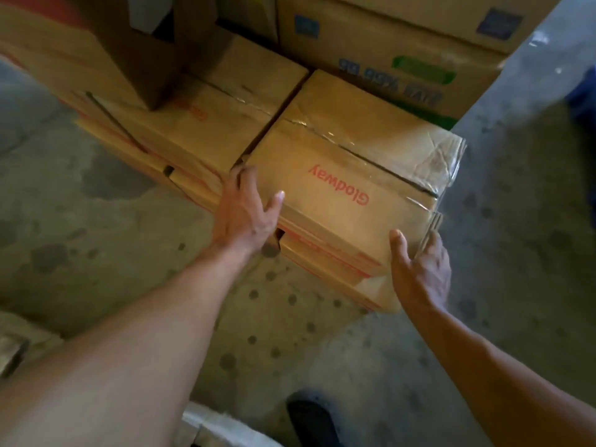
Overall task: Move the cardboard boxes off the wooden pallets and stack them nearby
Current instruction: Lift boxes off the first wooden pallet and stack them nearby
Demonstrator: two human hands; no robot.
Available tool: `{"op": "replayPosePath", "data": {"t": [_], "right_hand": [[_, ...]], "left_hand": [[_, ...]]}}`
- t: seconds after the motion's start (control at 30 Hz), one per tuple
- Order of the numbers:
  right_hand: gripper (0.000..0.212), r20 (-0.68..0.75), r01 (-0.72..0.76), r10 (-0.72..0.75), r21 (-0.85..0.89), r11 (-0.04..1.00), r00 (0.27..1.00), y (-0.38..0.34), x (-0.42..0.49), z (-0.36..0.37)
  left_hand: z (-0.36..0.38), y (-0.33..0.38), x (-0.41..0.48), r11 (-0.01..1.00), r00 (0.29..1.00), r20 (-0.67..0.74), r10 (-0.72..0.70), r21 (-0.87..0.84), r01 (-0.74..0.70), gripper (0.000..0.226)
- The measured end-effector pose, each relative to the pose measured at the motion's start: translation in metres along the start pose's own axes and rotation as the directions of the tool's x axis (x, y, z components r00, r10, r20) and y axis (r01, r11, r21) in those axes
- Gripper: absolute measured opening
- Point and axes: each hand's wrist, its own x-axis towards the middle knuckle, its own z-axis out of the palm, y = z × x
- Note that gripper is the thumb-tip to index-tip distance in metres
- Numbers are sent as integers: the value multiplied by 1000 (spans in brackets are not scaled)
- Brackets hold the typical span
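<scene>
Concrete floor point(96, 221), grey, stained w/ dark spots. Large carton w/ blue print point(403, 59) at rear, upper right. Stack of flat brown boxes point(193, 130) on floor, left of centre; tall box point(129, 59) stands on it. Glodway box point(338, 175), taped top, red lettering, sits atop a second stack just beside the first, touching it. Left hand point(245, 211): spread wide, palm on box's near-left corner, fingers at the gap between stacks. Right hand point(419, 269): spread, cupping box's near-right corner. Dark shoe point(309, 421) at bottom edge.
</scene>
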Motion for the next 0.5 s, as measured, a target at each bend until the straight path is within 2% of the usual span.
{"op": "replayPosePath", "data": {"t": [0.13,0.3,0.5], "right_hand": [[81,-15,0,0,22,1000,1000,9,20,26],[84,-11,24,-24,39,999,1000,18,25,34],[85,-26,75,-74,56,996,997,27,32,35]], "left_hand": [[28,-19,33,997,994,-93,-55,43,59,72],[50,-36,43,991,979,-202,-10,125,36,81],[63,-31,33,996,961,-276,-36,67,57,79]]}}
